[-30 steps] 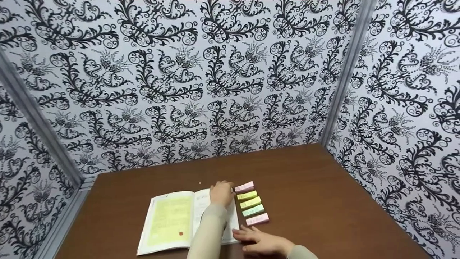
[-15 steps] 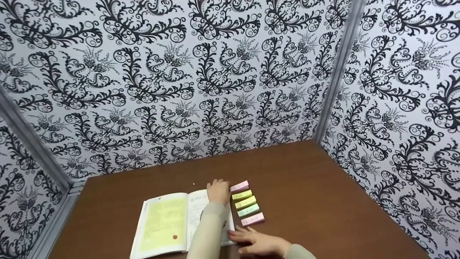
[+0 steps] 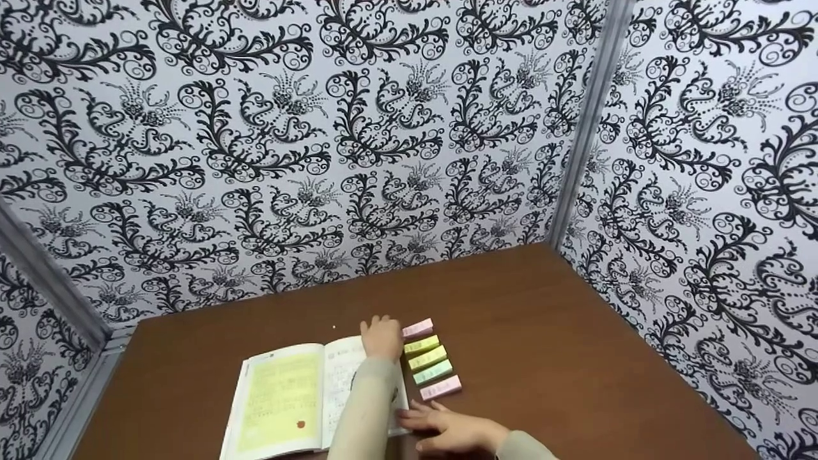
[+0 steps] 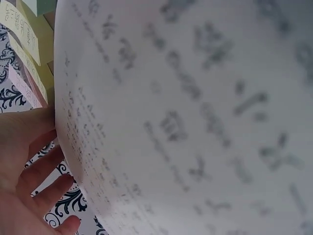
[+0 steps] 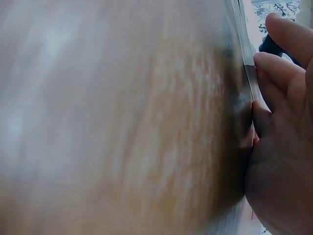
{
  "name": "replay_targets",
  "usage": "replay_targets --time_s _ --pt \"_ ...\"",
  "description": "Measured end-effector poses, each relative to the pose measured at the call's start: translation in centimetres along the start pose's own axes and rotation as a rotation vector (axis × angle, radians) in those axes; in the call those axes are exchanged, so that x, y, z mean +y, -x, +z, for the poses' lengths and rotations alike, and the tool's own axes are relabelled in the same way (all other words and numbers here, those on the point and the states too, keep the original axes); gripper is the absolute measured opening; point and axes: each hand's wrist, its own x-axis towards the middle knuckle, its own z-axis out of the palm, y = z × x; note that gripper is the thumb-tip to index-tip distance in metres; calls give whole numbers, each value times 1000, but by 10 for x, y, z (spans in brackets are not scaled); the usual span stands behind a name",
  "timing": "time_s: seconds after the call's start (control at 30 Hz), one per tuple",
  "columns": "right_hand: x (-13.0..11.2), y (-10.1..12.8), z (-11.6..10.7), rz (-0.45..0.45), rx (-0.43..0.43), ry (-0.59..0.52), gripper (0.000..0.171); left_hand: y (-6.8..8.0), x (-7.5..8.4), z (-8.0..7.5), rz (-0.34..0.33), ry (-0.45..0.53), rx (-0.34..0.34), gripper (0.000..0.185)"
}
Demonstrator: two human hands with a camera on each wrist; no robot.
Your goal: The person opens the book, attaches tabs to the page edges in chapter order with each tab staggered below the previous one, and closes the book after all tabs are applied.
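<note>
An open book lies on the brown table, its left page mostly yellow with a red mark near the bottom. Across the right page reaches my left hand, resting at the page's upper right edge. In the left wrist view its fingers are spread at the margin of a page bearing blurred writing. My right hand lies with extended fingers by the book's lower right corner; the right wrist view shows its fingertips against the book's edge. Sticky note pads, including a pink one and a mint one, line the book's right side.
The brown table extends to the right and behind the book. Walls with black scroll patterns stand behind and at both sides. A tiny white speck lies behind the book.
The head view has turned slightly right, so book, pads and hands appear farther left. Both hands keep nearly the same places on the book.
</note>
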Motion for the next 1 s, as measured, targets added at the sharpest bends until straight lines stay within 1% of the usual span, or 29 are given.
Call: replay_targets --time_s 0.13,0.3,0.47,0.57,0.67,0.8,0.9,1.0 --pt "-3 1 2 1 2 16 51 3 -1 -6 12 -1 18 4" --pt "-2 2 1 25 2 6 51 3 0 -13 37 3 40 6" --pt "2 4 -4 21 1 9 53 4 4 -28 52 23 63 5" --pt "4 6 -6 -1 1 16 54 7 4 -36 55 30 72 5" --pt "5 8 -6 -10 1 10 54 10 2 -41 70 31 91 5" --pt "5 8 -2 -5 9 -13 54 16 -7 -47 91 15 121 5" --pt "1 4 -1 6 25 -45 52 19 -13 -55 81 -16 139 4" --pt "-7 -1 -9 34 54 -78 46 20 -17 -65 78 -37 158 5"
